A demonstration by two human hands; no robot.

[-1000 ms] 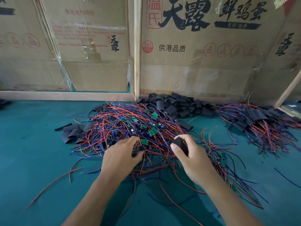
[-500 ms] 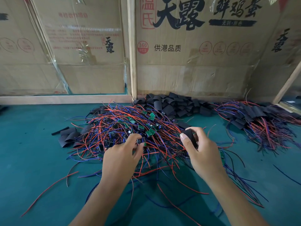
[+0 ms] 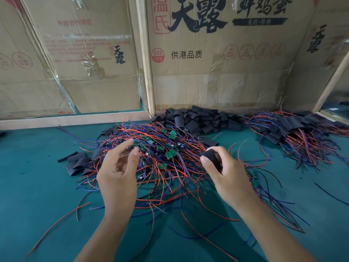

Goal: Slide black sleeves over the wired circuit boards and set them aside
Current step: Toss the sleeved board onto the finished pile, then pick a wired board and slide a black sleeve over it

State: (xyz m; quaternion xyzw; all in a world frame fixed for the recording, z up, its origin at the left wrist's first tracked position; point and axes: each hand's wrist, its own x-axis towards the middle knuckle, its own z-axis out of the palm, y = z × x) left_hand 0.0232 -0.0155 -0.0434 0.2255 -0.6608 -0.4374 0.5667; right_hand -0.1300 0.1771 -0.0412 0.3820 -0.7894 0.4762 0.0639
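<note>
The left hand (image 3: 118, 174) has lifted off the wire pile (image 3: 160, 157) empty, fingers loosely spread, while the right hand (image 3: 226, 176) at three o'clock pinches a black sleeve (image 3: 212, 157), so no board is picked yet.

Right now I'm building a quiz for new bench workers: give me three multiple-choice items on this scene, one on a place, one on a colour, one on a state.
1. Where does the heap of empty black sleeves lie?
A. against the cardboard wall
B. beside the person's elbows
C. in a bin

2. What colour are the small circuit boards?
A. yellow
B. green
C. white

3. What does the right hand hold?
A. nothing
B. a red wire
C. a black sleeve

Key: 1 A, the heap touches the cardboard's foot. 2 B, green squares show among the wires. 3 C, thumb and fingers pinch the sleeve.
</note>
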